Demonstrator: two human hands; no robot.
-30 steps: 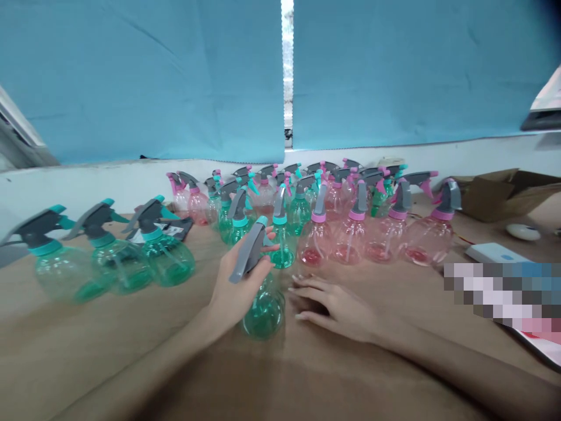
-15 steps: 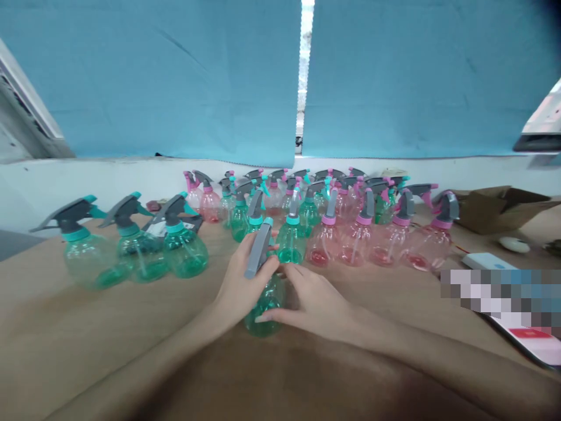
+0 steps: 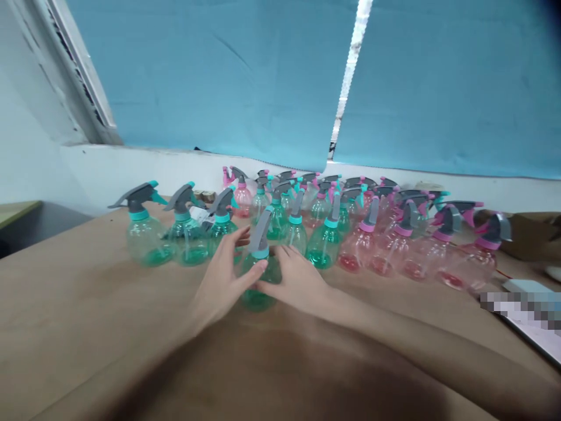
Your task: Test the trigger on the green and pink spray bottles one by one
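Note:
A green spray bottle (image 3: 258, 300) with a grey trigger head and turquoise collar stands upright on the table, close in front of me. My right hand (image 3: 303, 282) is wrapped round the right side of its body, thumb across the front. On the other side, my left hand (image 3: 224, 282) has its fingers apart beside the neck, and its thumb lies over the front just under the collar. Right behind the hands are more green spray bottles, including one with green liquid (image 3: 323, 248). Part of the held bottle's body is hidden by my fingers.
Three green spray bottles (image 3: 146, 240) stand in a row at the left. Pink spray bottles (image 3: 357, 248) line up to the right, with several mixed ones behind. A cardboard box (image 3: 532, 234) and a partly blurred flat device (image 3: 532, 327) lie at the right.
The view has turned left, so the scene sits further right. My left hand has loosened from the trigger head, its fingers spreading; the trigger head now stands more upright.

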